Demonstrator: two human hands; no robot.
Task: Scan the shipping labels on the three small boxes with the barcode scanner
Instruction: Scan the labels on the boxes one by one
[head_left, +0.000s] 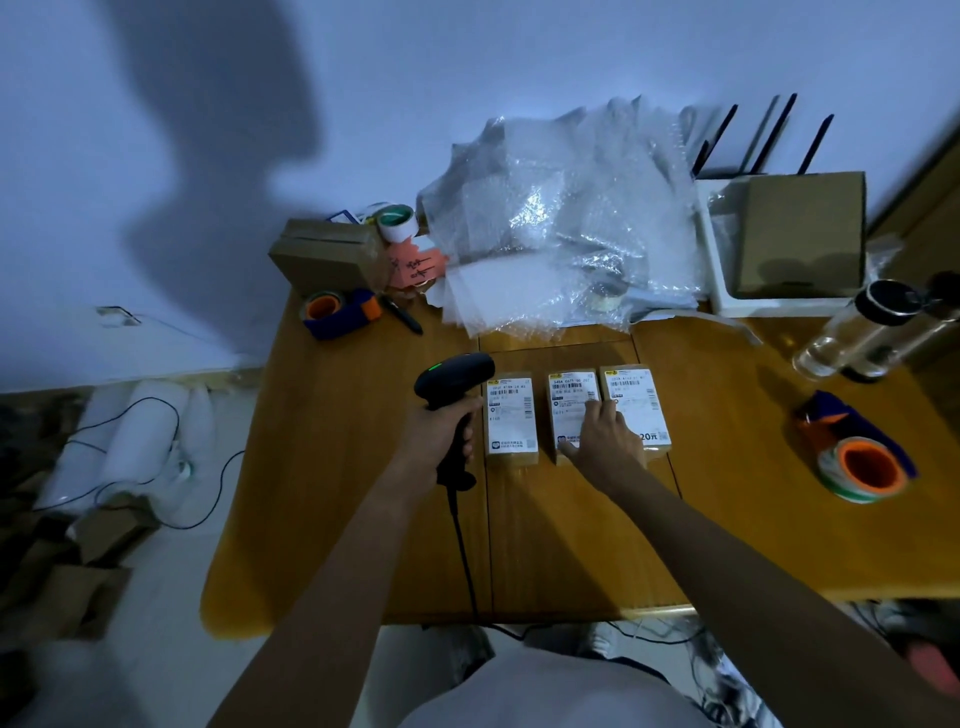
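Three small cardboard boxes with white shipping labels lie side by side on the wooden table: the left box (511, 415), the middle box (571, 400) and the right box (631, 395). My left hand (441, 434) grips the handle of a black corded barcode scanner (452, 382). Its head shows a green light and sits just left of the left box. My right hand (605, 441) rests flat with spread fingers across the near parts of the middle and right boxes, hiding part of their labels.
Bubble wrap (561, 223) is piled at the back of the table. Tape dispensers stand at back left (337, 312) and at right (857, 457). A clear bottle (857, 332), a white tray with a carton (800, 239) and a cardboard box (327, 254) stand around. The table's left edge (249, 467) drops to a cluttered floor.
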